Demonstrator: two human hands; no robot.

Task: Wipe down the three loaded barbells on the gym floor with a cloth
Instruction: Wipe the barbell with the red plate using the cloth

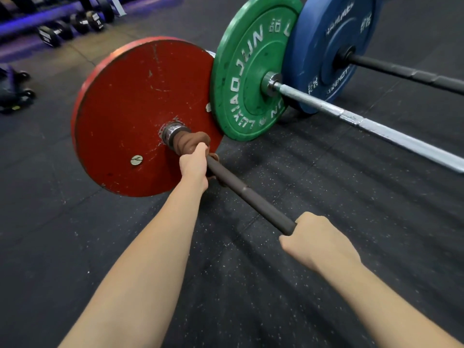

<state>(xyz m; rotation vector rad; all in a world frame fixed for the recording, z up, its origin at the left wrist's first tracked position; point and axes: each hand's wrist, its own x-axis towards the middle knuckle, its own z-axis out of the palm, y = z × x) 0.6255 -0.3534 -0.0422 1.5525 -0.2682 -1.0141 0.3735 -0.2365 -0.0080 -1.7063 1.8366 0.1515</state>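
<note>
Head view looked down on our two bare arms reaching to the nearest of three loaded bars, a dark bar (251, 197) that ran from the hub of the red plate (130, 109) toward us. Our left hand (194, 169) was wrapped round a brown cloth (187, 140) bunched on that bar just beside the red plate, with the cloth touching the shiny collar (170, 133) at the plate's centre. Our right hand (316, 239) was curled tight round the same bar, well away from the red plate on our side, steadying it. Behind the red plate stood a green plate (248, 79) on a silver bar (376, 126), and behind that a blue plate (324, 46) on a black bar (401, 71), all resting on the speckled rubber floor (326, 184); neither of those bars had a hand or cloth on it. We judged ourselves at the plate end of a stroke. To do it well, we reckoned the cloth should go fully round the bar under a firm squeeze and be drawn away from the red plate in one long pull, twisting a little so the underside was cleaned too. The right hand would have to shift so the patch beneath it was not missed, and the bar might roll if that hold loosened. The collar and the scuffed face of the red plate looked due a pass as well.
</note>
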